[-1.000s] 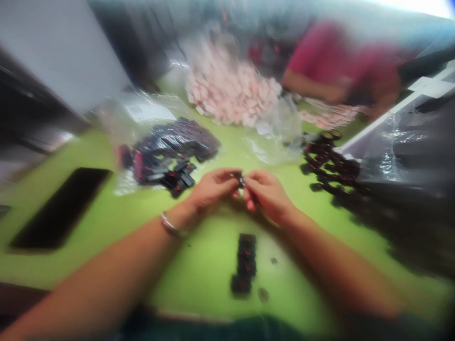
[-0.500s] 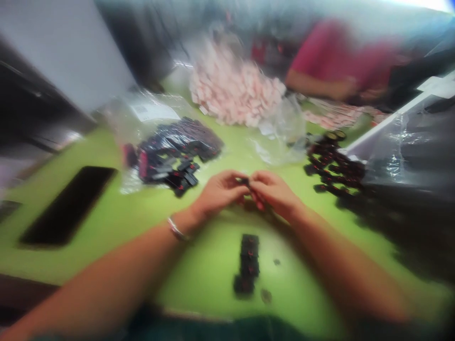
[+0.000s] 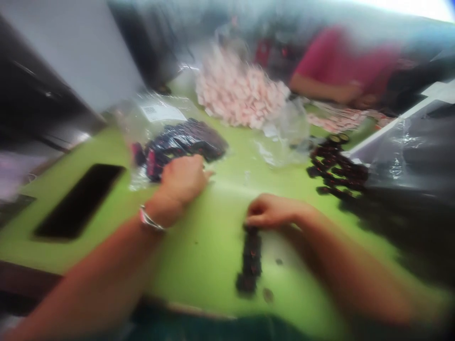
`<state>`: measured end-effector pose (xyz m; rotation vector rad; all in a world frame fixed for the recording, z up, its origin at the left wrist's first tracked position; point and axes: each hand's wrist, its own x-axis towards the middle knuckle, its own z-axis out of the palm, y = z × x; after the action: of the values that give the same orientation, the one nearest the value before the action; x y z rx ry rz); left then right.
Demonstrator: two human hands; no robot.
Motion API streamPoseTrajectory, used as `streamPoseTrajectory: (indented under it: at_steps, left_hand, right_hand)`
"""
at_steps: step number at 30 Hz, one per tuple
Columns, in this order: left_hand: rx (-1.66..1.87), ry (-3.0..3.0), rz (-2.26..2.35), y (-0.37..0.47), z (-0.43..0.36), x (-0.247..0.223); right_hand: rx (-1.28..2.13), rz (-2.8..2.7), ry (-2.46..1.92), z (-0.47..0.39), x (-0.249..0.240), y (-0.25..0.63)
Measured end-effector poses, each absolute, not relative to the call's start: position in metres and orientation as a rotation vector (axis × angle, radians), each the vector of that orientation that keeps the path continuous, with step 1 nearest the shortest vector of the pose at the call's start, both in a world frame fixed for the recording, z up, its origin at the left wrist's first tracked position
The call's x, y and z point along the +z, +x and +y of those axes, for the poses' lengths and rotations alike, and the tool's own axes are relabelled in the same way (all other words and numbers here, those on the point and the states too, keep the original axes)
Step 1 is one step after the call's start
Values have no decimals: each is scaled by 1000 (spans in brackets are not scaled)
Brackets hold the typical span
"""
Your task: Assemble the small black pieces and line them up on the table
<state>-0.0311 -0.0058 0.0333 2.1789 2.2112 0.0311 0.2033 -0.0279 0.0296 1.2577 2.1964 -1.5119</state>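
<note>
My left hand (image 3: 185, 179), with a bracelet at the wrist, is over the near end of a clear plastic bag of black parts (image 3: 194, 135). Its fingertips are mostly hidden, so what they touch does not show. My right hand (image 3: 272, 210) pinches a small black piece (image 3: 251, 228) at the far end of a short column of black parts (image 3: 251, 260) on the green table (image 3: 213, 279). The picture is blurred, and the small piece's details cannot be made out.
A dark flat slab (image 3: 80, 201) lies at the left. Behind are a heap of pale pink pieces (image 3: 245, 97) and a crumpled clear bag (image 3: 284, 137). Dark parts are piled (image 3: 337, 166) at the right beside a plastic-covered box (image 3: 415, 147). Across the table sits a person in pink (image 3: 341, 71).
My hands have parted. The left moved left to the bag of black parts; the right came nearer to the far end of the column with a black piece.
</note>
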Motion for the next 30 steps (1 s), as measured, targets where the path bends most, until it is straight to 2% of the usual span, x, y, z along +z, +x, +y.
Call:
streamPoseTrajectory:
  at_steps: [2, 4, 6, 8, 15, 20, 25, 30]
  left_hand:
    - [-30, 2231, 2122, -32, -4, 30]
    - [-55, 2266, 2036, -32, -3, 26]
    - [-61, 2284, 1994, -31, -2, 23]
    - [-50, 2300, 1987, -32, 0, 21]
    - [22, 2276, 1981, -37, 9, 17]
    - [139, 2264, 1909, -35, 9, 13]
    - [421, 2207, 1577, -23, 3, 9]
    - [637, 1855, 1355, -14, 3, 0]
  right_hand:
    - [-1468, 2234, 1256, -26, 30, 206]
    - [-1356, 2332, 1522, -20, 27, 210]
    - [-1133, 2502, 1882, -11, 18, 214]
    - [-904, 2686, 2064, -1, 5, 216]
    - [-428, 2847, 2059, 12, -20, 197]
    - [-374, 2804, 1967, 12, -15, 197]
    - [-494, 2896, 1726, 12, -11, 213]
    - [-586, 2883, 1981, 13, -14, 216]
